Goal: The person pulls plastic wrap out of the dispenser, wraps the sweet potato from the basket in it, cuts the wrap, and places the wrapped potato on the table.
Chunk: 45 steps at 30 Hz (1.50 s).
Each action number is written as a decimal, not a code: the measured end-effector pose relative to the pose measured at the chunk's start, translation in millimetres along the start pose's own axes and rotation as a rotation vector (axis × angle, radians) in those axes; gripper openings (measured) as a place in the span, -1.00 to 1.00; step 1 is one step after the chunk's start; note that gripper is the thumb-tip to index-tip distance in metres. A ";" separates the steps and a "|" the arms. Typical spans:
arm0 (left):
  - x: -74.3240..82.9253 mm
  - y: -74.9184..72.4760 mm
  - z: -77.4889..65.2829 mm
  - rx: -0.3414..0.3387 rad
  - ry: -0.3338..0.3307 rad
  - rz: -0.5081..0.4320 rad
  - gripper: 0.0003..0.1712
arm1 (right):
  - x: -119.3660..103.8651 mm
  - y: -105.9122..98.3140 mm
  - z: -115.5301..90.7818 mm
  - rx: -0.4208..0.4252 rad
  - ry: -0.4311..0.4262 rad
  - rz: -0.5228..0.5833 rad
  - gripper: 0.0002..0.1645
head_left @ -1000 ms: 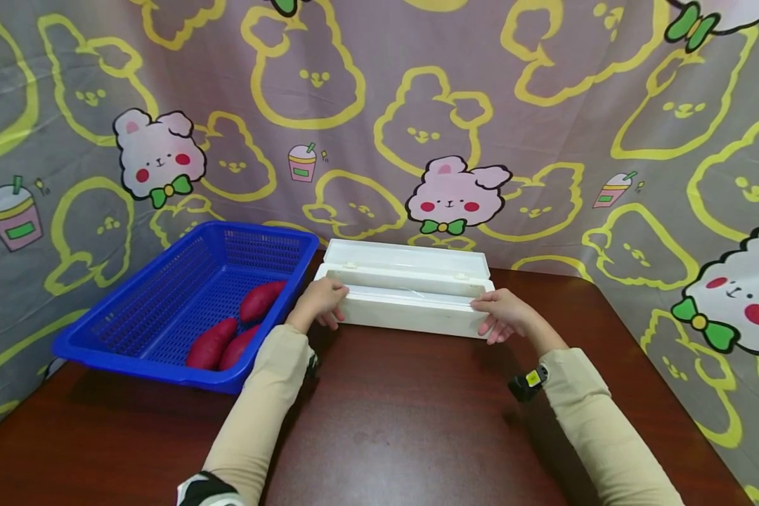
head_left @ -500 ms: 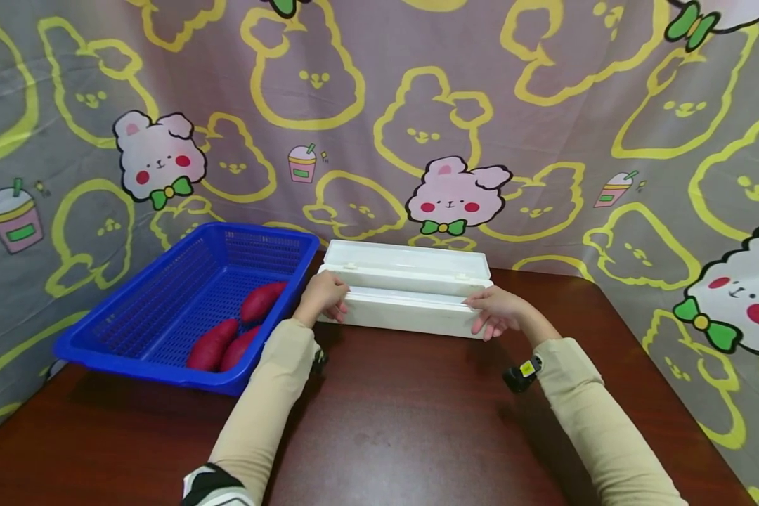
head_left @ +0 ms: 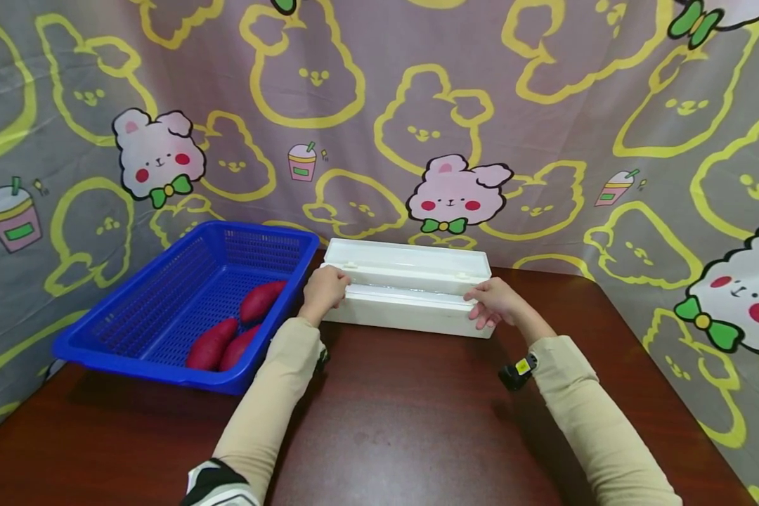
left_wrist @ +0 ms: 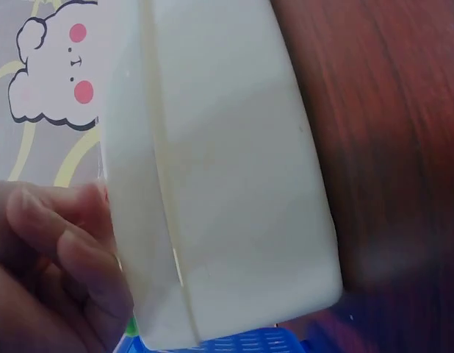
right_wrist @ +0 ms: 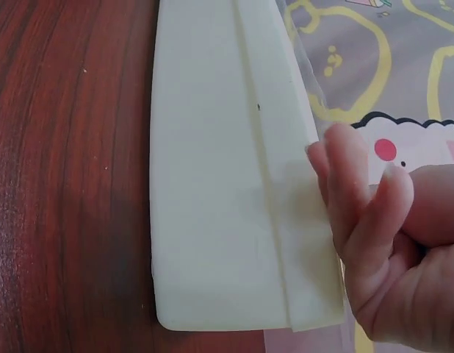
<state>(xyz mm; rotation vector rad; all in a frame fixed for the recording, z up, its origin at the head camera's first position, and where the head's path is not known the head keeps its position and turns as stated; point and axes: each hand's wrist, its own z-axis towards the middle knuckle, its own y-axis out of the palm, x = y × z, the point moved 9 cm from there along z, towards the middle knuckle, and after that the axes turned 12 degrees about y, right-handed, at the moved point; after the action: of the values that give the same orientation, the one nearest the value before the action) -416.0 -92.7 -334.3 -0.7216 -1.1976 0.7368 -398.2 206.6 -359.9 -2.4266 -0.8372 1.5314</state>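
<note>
A long white cling film box point(head_left: 411, 313) lies on the table with its lid point(head_left: 411, 257) tipped back. Between both hands a shiny edge of clear cling film point(head_left: 405, 289) runs along the opening. My left hand point(head_left: 325, 289) pinches the film at the left end of the box, and my right hand point(head_left: 498, 301) does so near the right end. In the left wrist view the curled fingers point(left_wrist: 65, 257) are right at the box's upper edge. In the right wrist view the lower fingers point(right_wrist: 359, 198) are loosely bent beside the box, and the pinching fingertips are hidden.
A blue plastic basket point(head_left: 183, 376) holding several red sweet potatoes point(head_left: 211, 344) stands left of the box, close to the left forearm. A patterned curtain point(head_left: 354, 63) hangs behind the dark wooden table point(head_left: 379, 414).
Both hands have risen slightly, and the right hand has shifted a little left. The film edge between them has come up out of the box opening. Basket and sweet potatoes are unchanged.
</note>
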 end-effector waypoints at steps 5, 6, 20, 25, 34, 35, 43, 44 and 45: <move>1.2 -1.8 -0.6 0.036 -0.011 -0.003 -0.78 | -2.9 -2.1 1.7 0.056 -0.050 0.017 -0.57; 0.7 -1.6 -0.9 0.041 -0.016 -0.023 -0.78 | -3.0 -2.6 1.9 0.064 -0.056 0.018 -0.57; -21.1 -5.4 -7.4 0.214 -0.099 -0.508 -0.73 | 2.8 -10.1 3.0 0.149 -0.083 0.279 -0.54; -22.4 -3.2 -8.1 0.219 -0.111 -0.623 -0.68 | 2.5 -12.8 1.6 0.202 -0.089 0.309 -0.54; -22.8 1.0 -10.2 0.234 -0.137 -0.878 -0.67 | 1.9 -15.7 1.5 0.221 -0.109 0.395 -0.56; -22.8 1.2 -9.8 0.234 -0.138 -0.890 -0.67 | 1.7 -15.8 1.3 0.218 -0.112 0.406 -0.55; -21.7 -2.2 -7.1 0.268 -0.120 -0.922 -0.68 | -2.8 -18.1 -0.7 0.207 -0.150 0.464 -0.55; -21.1 -2.7 -6.8 0.269 -0.116 -0.921 -0.68 | -2.9 -18.6 -0.7 0.208 -0.147 0.466 -0.55; -20.5 -3.4 -6.6 0.270 -0.113 -0.918 -0.68 | -3.1 -19.1 -0.8 0.211 -0.146 0.461 -0.55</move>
<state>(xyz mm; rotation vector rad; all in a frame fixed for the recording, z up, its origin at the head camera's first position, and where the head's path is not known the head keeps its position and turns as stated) -413.2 -112.0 -344.1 0.1285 -1.3293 0.1520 -405.7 220.9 -349.3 -2.4808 -0.1164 1.8531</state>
